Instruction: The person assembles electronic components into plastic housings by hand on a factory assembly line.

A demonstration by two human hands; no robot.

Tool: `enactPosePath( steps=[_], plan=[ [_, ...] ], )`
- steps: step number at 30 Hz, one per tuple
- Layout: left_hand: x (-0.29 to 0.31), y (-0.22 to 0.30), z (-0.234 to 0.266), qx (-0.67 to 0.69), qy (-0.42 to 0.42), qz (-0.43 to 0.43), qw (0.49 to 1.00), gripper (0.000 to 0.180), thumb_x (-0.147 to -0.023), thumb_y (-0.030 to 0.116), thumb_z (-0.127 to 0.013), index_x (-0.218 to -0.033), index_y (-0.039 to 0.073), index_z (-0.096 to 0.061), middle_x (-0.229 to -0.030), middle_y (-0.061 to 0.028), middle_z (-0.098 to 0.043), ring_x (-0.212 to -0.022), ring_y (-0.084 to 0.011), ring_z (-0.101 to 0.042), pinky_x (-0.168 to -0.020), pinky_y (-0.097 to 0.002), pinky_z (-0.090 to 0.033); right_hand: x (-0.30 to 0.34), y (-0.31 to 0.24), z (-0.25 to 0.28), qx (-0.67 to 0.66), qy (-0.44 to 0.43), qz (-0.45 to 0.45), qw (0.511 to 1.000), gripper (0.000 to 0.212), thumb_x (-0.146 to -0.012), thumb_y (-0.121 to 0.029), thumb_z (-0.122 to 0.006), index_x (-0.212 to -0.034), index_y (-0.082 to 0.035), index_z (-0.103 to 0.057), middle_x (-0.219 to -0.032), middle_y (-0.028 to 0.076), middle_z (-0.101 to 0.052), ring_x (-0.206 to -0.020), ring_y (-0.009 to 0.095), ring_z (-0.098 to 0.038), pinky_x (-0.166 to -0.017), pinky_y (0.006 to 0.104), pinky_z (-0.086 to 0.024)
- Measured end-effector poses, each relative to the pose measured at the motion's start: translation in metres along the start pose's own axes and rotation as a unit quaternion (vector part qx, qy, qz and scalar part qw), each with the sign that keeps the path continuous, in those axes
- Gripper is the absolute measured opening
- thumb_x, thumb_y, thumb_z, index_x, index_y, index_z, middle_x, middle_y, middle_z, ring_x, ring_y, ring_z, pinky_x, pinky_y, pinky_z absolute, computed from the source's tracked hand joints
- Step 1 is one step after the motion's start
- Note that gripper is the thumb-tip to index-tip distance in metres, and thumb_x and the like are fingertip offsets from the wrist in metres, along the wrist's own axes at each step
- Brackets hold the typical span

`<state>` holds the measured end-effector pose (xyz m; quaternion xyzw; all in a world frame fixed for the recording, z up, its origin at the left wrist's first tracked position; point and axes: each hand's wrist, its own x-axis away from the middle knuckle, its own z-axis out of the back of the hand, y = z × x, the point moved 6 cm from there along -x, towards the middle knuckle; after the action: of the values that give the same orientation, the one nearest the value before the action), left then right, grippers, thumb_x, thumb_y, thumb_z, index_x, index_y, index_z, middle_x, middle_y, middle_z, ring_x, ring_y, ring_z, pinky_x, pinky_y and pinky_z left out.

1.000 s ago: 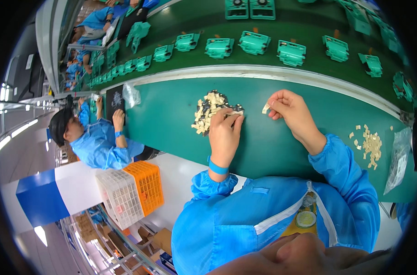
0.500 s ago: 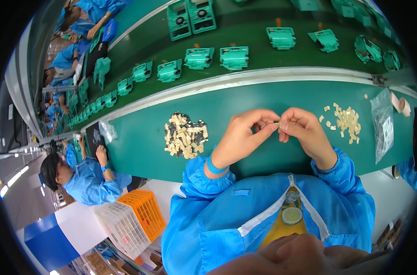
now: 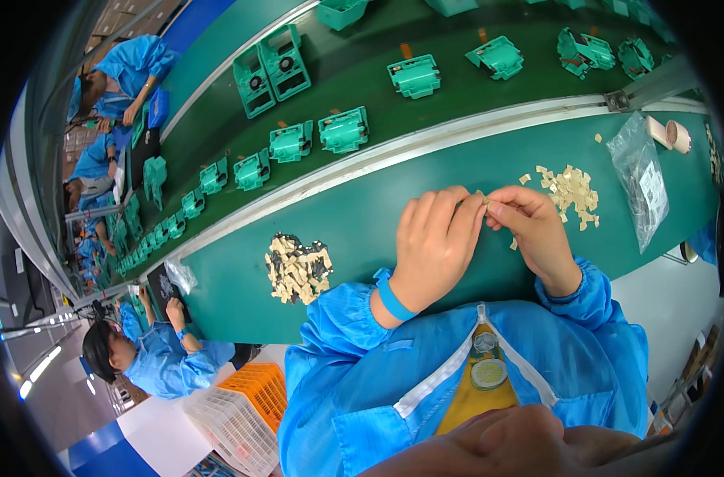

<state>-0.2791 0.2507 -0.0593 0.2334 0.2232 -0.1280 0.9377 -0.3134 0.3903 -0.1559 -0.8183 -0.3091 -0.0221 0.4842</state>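
Note:
Over the green bench (image 3: 362,219) my two hands meet at the fingertips, pinching a tiny beige piece (image 3: 485,201) between them. My left hand (image 3: 440,248), a blue band on its wrist, shows its back, and its fingers are closed and partly hide the piece. From the other side, the thumb and forefinger of my right hand (image 3: 534,230) close on it. A loose pile of similar beige pieces (image 3: 570,189) lies just beyond my right hand. Farther left is a heap of beige and black pieces (image 3: 300,272).
Behind a metal rail (image 3: 457,149), a dark green conveyor (image 3: 362,79) carries rows of teal plastic housings (image 3: 343,129). A clear plastic bag (image 3: 642,187) and pinkish cylinders (image 3: 677,137) lie at the right. A co-worker (image 3: 167,362) sits at the left, near orange and white crates (image 3: 254,389).
The view has tilted, shifting the bench and piles within it. My left hand has turned so its back shows more, with its fingers folded closer together. Housings on the conveyor appear farther left.

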Motion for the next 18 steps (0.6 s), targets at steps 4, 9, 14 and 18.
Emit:
enactPosePath(
  steps=[4,9,14,18],
  plan=[
    [-0.004,0.004,-0.008,0.024,-0.036,-0.022,0.999,0.021,-0.076,0.004,-0.08,-0.095,0.005,-0.072,-0.093,-0.0059,-0.065,-0.076,-0.0256,-0.061,-0.064,-0.0375,-0.046,0.007,-0.009,0.005,0.181,0.018,0.079,0.98,0.012,-0.097,-0.003,-0.068,-0.106,0.003,-0.071,-0.094,0.005,-0.069,-0.08,0.014,-0.065,-0.071,0.0283,-0.052],
    [-0.001,0.004,-0.025,0.035,-0.079,-0.002,0.996,0.02,-0.074,-0.001,-0.077,-0.092,0.003,-0.07,-0.088,-0.0078,-0.061,-0.075,-0.0266,-0.062,-0.059,-0.0374,-0.049,0.017,-0.032,-0.009,0.421,0.052,0.218,0.879,0.007,-0.095,0.001,-0.066,-0.101,0.003,-0.069,-0.09,0.009,-0.065,-0.074,0.019,-0.063,-0.066,0.0296,-0.05],
    [0.001,-0.009,-0.036,0.122,-0.061,0.047,0.99,0.017,-0.077,-0.001,-0.076,-0.093,0.002,-0.071,-0.087,-0.0091,-0.062,-0.074,-0.0272,-0.062,-0.057,-0.0369,-0.051,0.019,-0.034,-0.003,0.422,0.067,0.209,0.88,0.006,-0.094,-0.001,-0.067,-0.1,0.002,-0.069,-0.087,0.009,-0.063,-0.072,0.016,-0.062,-0.065,0.0289,-0.049],
    [-0.005,-0.017,-0.045,0.279,-0.136,0.206,0.928,0.012,-0.08,0.002,-0.075,-0.09,0.002,-0.069,-0.087,-0.0102,-0.059,-0.08,-0.0283,-0.062,-0.062,-0.0369,-0.053,0.013,-0.022,0.024,0.242,0.043,0.044,0.968,0.009,-0.097,-0.004,-0.068,-0.104,0.002,-0.069,-0.089,0.003,-0.067,-0.077,0.009,-0.061,-0.068,0.0249,-0.05]
  ],
)
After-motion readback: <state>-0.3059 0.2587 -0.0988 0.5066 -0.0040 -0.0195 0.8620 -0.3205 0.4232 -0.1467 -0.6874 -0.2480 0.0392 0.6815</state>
